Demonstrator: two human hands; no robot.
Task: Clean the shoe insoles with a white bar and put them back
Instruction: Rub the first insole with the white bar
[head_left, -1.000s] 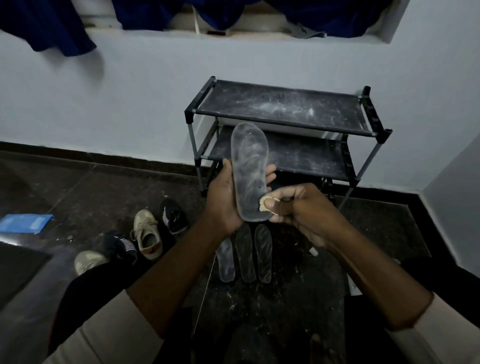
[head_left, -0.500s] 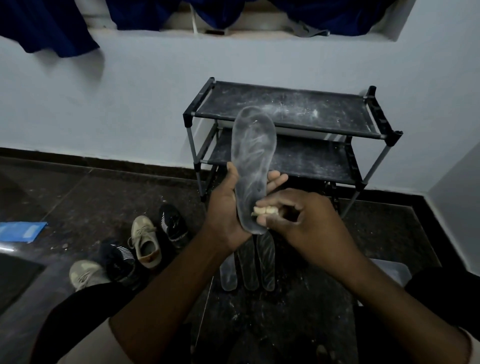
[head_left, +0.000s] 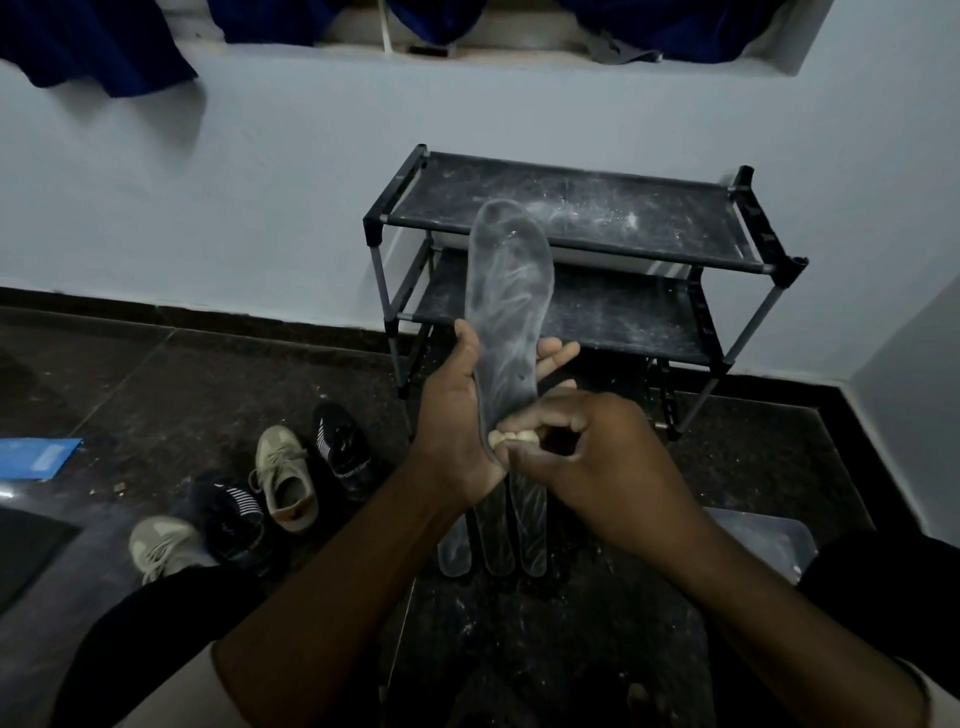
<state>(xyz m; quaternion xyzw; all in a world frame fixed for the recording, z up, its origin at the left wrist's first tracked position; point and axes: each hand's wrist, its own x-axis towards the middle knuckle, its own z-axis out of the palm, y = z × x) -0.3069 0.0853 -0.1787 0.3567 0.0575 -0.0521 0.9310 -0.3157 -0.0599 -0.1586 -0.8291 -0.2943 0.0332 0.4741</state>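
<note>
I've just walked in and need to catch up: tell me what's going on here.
A person is cleaning a grey, translucent shoe insole. The left hand holds it upright by its lower half, while the right hand pinches a small pale white bar against its bottom end. Three more insoles lie side by side on the dark floor below, none back in a shoe. Four shoes sit to the left, and a black two-shelf rack stands behind.

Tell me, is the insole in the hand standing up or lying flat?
Standing up. The left hand holds the insole upright by its lower part, tip pointing up.
</note>
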